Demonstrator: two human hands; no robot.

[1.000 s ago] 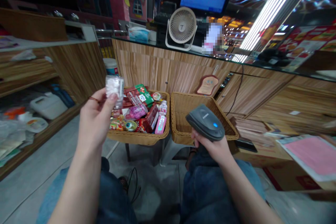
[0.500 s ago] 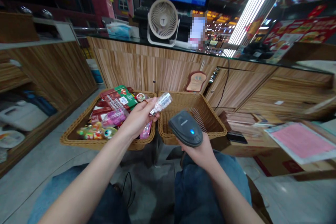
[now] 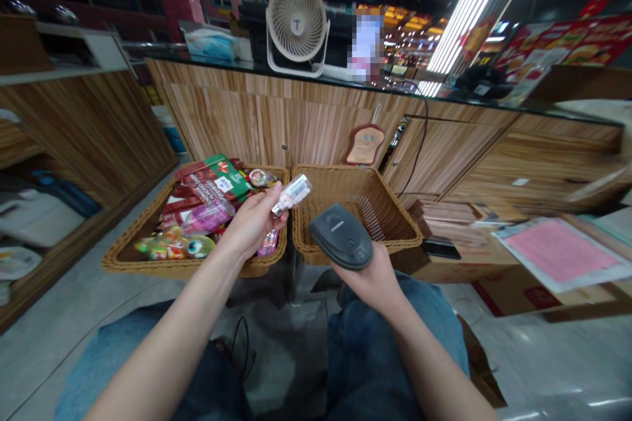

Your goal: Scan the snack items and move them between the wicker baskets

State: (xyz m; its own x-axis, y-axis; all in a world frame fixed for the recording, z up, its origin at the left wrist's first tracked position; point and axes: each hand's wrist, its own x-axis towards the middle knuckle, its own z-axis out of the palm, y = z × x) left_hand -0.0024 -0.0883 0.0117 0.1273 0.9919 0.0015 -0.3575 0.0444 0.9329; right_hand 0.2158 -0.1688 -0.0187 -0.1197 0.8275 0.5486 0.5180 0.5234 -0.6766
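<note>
Left hand (image 3: 251, 223) pinches a small clear plastic bottle (image 3: 291, 195) of white pieces, barcode label showing, above a tan wicker basket (image 3: 355, 176); right hand (image 3: 368, 270) grips a dark grey handheld barcode scanner (image 3: 340, 237) firmly, beside the bottle.

Bottle label: we cannot read the print on the small bottle (image 3: 291, 195).
Blurred patch: we cannot identify the pixelated object (image 3: 366, 46).
Wicker basket (image 3: 148, 268): the left hand (image 3: 251, 222) hides contents from us.

The one head-worn camera is looking forward and down over the person's left hand (image 3: 251, 223) and right hand (image 3: 368, 276), facing the wooden counter (image 3: 276, 125) from close in front, and is catching the counter's glass top across the frame's upper part.
</note>
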